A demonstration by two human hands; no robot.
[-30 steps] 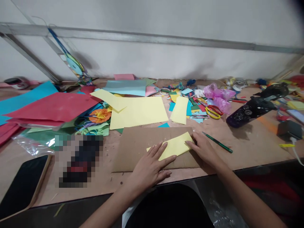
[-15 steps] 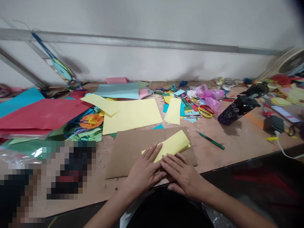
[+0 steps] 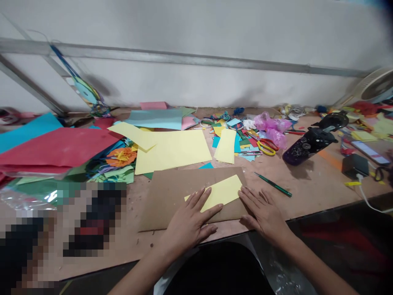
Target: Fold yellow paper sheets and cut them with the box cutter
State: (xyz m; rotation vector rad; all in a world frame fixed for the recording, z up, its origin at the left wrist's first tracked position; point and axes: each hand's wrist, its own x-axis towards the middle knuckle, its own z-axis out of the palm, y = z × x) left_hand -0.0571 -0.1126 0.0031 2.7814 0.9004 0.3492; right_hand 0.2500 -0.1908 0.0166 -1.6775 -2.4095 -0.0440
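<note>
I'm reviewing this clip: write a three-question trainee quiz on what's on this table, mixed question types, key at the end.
1. True or false: the yellow paper under the left hand lies on the cardboard.
2. Which lies nearest the right hand? A) dark bottle B) green pen C) pink plastic bag
3. Fill in: the scissors have one yellow handle and one ____ handle.

Key: 1 true; 2 B; 3 red

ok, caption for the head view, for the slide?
Two bare hands, left and right, at a yellow paper strip on brown cardboard.
</note>
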